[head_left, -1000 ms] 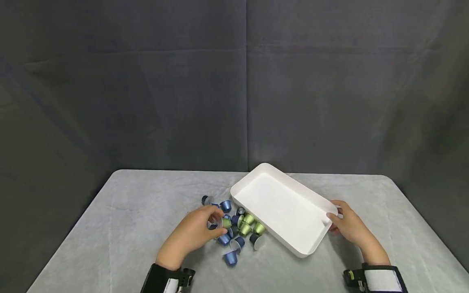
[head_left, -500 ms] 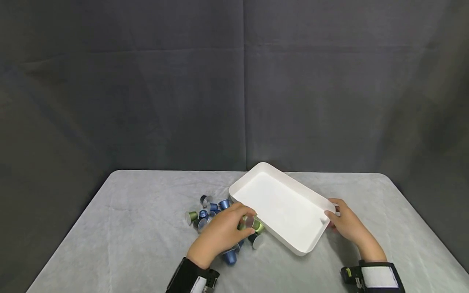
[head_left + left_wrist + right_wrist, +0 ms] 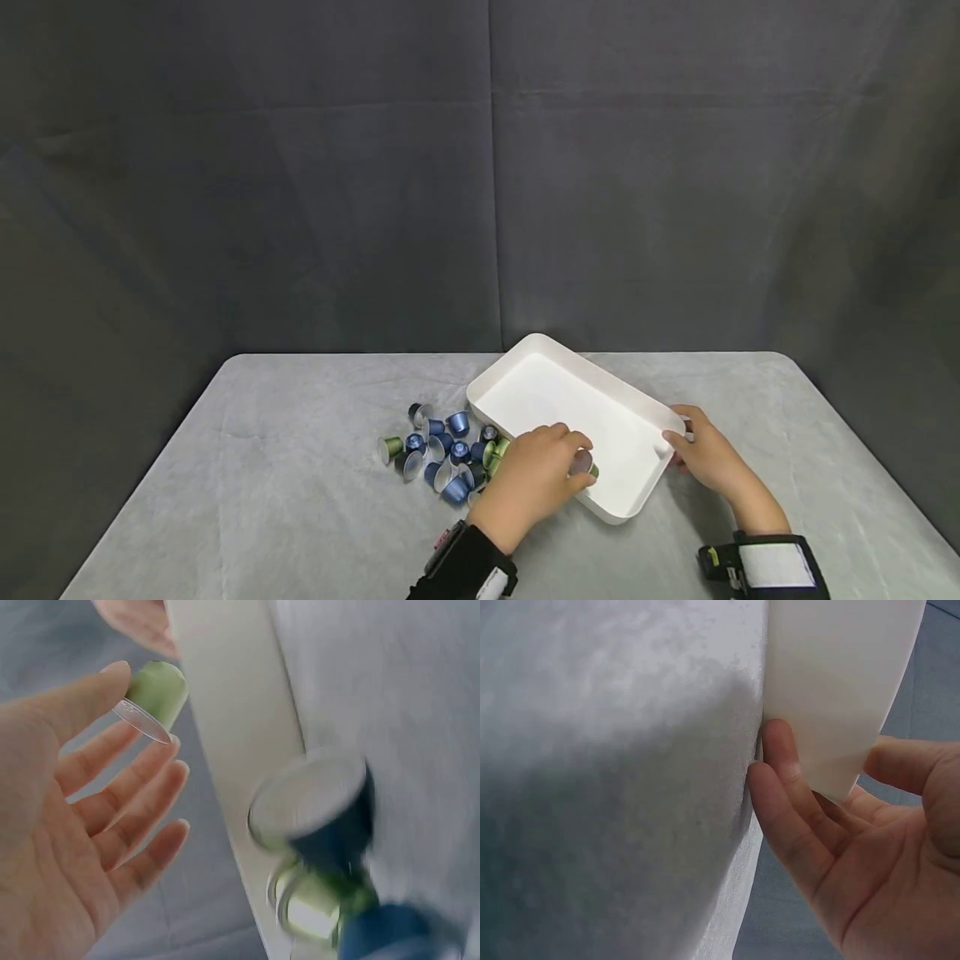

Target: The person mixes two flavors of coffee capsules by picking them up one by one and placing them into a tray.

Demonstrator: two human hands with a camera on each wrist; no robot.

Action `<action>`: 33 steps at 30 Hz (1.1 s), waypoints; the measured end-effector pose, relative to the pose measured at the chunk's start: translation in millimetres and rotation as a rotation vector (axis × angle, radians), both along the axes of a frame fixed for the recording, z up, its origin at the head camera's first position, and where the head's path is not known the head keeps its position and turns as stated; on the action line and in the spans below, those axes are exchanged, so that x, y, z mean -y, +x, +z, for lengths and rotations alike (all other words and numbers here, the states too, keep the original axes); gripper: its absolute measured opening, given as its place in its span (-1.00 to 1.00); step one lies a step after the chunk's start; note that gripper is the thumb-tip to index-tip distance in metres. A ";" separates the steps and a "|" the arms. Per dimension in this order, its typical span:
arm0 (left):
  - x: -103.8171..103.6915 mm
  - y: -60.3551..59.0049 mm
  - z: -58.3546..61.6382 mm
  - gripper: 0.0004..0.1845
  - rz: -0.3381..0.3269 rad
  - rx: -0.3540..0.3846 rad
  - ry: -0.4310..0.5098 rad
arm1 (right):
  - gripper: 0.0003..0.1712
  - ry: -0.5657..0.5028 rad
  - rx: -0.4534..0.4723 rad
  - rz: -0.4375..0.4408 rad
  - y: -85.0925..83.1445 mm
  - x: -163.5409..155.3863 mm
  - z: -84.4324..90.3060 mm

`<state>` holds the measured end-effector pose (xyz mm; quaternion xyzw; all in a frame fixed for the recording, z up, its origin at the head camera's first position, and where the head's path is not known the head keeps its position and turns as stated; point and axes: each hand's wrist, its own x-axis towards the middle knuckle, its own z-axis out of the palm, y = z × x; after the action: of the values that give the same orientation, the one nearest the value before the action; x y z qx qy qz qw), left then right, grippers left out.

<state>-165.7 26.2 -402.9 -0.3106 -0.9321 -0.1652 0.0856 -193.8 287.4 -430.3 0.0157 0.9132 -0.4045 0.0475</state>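
Note:
My left hand (image 3: 534,475) pinches a green coffee capsule (image 3: 159,691) between thumb and fingers, above the near long edge of a white tray (image 3: 551,400). In the left wrist view the capsule's foil lid faces down toward the fingers. At the tray's right corner, my right hand (image 3: 705,454) grips the rim; the right wrist view has its thumb on one side of the tray wall (image 3: 832,682) and fingers on the other. Left of the tray lies a heap of capsules, among them a blue capsule (image 3: 455,490) and a green capsule (image 3: 389,448). My left hand hides part of the heap.
A grey cloth covers the table (image 3: 300,467), and the capsule heap sits close against the tray's left side. Behind the table hangs a dark curtain (image 3: 300,208). Each wrist wears a black strap (image 3: 780,567) with a camera.
My left hand has moved right from the heap to above the tray's near edge, carrying the green capsule. Another green capsule now shows at the heap's left. My right hand stays at the tray corner.

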 end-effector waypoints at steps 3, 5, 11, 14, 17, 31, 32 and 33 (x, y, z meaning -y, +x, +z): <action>-12.0 2.5 -2.1 -0.68 0.001 0.014 -0.025 | -0.38 0.004 0.000 0.000 -0.2 0.0 1.0; -18.9 4.2 -4.6 -0.69 0.004 0.029 -0.041 | -0.38 0.005 -0.001 0.004 0.3 -0.4 1.1; -36.6 5.1 -12.9 -0.72 0.004 0.051 -0.094 | -0.39 0.002 -0.013 0.013 0.7 -1.4 0.2; -43.2 6.6 -15.8 -0.73 0.009 0.056 -0.105 | -0.40 0.001 -0.007 0.014 0.4 -1.3 -0.1; -47.7 8.5 -16.2 -0.73 0.004 0.075 -0.109 | -0.40 0.004 -0.007 0.016 0.2 -0.5 0.1; -50.7 12.4 -11.2 -0.74 0.000 0.102 -0.102 | -0.42 0.023 -0.013 -0.001 0.5 2.0 -0.3; -50.1 12.1 -11.0 -0.73 0.003 0.098 -0.100 | -0.42 0.023 -0.012 -0.004 0.4 2.0 -0.2; -49.0 12.0 -10.4 -0.72 0.008 0.095 -0.096 | -0.42 0.024 -0.012 -0.006 0.3 1.9 -0.2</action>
<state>-153.8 75.3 -413.3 -0.3024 -0.9432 -0.1347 0.0269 -193.5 285.5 -430.5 0.0166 0.9181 -0.3939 0.0408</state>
